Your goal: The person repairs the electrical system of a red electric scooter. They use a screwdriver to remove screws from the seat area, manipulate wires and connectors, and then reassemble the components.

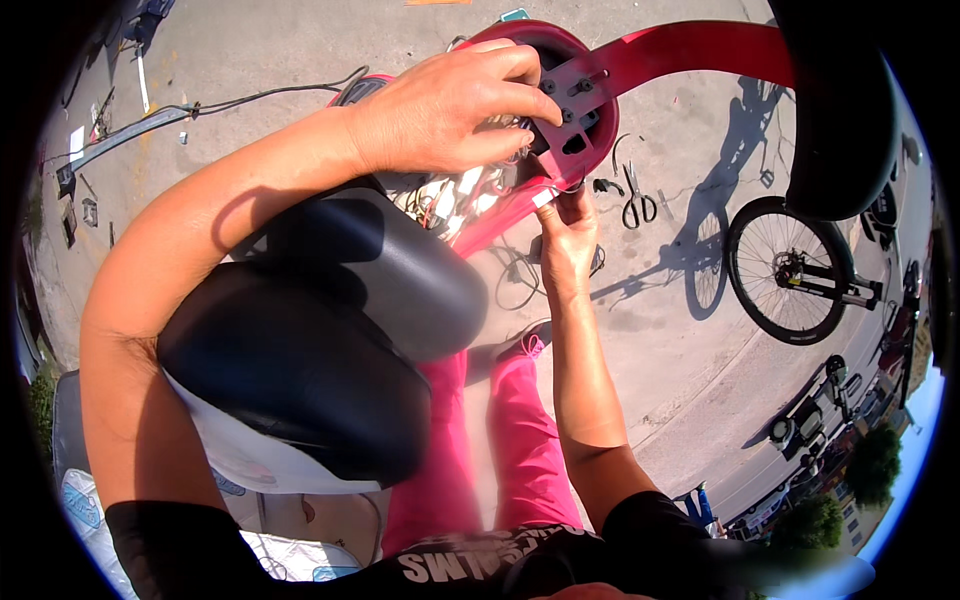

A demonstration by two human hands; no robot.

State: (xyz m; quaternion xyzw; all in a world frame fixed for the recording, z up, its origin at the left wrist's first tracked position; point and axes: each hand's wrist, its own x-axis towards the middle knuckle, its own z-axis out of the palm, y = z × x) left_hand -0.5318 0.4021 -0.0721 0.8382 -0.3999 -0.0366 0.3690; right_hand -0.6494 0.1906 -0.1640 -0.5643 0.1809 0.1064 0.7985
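pale caps lettering [455, 567] on blk tee [180, 545], pt. blurred, smaller line above

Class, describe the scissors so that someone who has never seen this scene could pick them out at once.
Start at the large spoked bicycle wheel on the right, then go left across the bicycle-shaped shadow. Just before the person's right hand, the scissors lie on the ground. Their two black loop handles set them apart from the small black piece beside them.

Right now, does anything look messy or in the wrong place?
Yes. The scissors lie on the ground, where someone could step on them, and wires bunch uncovered near the left hand; such wires are usually tucked away.
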